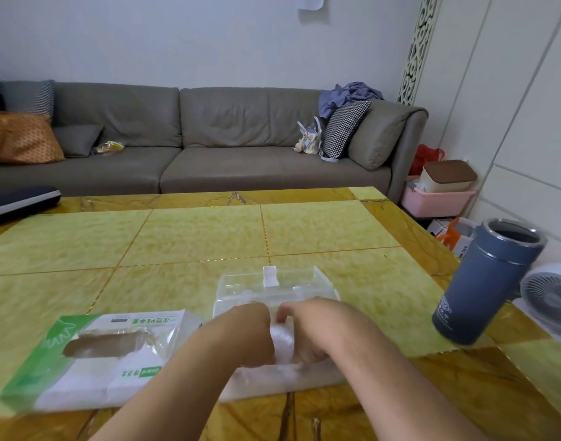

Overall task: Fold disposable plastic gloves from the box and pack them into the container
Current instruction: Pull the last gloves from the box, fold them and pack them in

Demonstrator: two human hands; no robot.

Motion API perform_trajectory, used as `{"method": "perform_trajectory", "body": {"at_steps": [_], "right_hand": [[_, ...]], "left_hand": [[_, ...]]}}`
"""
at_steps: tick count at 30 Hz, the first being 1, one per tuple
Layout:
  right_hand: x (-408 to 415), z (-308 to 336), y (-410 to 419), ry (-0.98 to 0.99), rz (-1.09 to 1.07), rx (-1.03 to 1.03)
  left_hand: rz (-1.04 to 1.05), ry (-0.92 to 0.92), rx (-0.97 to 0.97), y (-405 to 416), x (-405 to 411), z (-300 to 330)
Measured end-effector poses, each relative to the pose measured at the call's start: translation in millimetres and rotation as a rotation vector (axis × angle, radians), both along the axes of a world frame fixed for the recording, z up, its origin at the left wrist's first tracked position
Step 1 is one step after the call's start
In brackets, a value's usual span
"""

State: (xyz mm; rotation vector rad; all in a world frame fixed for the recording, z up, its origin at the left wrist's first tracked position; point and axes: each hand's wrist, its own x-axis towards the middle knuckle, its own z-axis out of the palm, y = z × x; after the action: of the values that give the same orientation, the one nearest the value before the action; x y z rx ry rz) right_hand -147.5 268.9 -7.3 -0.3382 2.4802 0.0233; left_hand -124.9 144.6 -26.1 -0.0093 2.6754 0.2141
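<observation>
- Hands meet at the near table edge: left hand [252, 334] and right hand [306, 332] both curl round one bunched glove [283, 343], pinching it from opposite sides, probably to keep the slippery film compact while folding.
- Container [272, 292] sits open just behind the hands, so the packing reach is short.
- Glove box [91, 358] lies flat to the left, opening upward for easy access.
- Blue cup [486, 281] stands apart, right.

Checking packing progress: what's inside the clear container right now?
The clear container looks mostly empty through its walls; a faint pale shape may lie inside. Its near part is covered by the left hand and right hand, which grip a folded glove.
</observation>
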Motion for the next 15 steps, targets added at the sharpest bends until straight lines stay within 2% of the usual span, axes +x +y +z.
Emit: {"method": "perform_trajectory", "body": {"at_steps": [5, 9, 15], "right_hand": [[3.7, -0.8, -1.5, -0.003, -0.035, -0.014], [5.2, -1.0, 0.4, 0.034, -0.039, -0.063], [21.8, 3.7, 13.5, 0.163, -0.072, -0.177]], "left_hand": [[0.011, 0.052, 0.068, -5.3, 12.7, 6.9], [-0.021, 0.218, 0.036, -13.3, 38.3, 14.6], [-0.035, 0.353, 0.181, -24.3, 62.8, 22.9]]}}
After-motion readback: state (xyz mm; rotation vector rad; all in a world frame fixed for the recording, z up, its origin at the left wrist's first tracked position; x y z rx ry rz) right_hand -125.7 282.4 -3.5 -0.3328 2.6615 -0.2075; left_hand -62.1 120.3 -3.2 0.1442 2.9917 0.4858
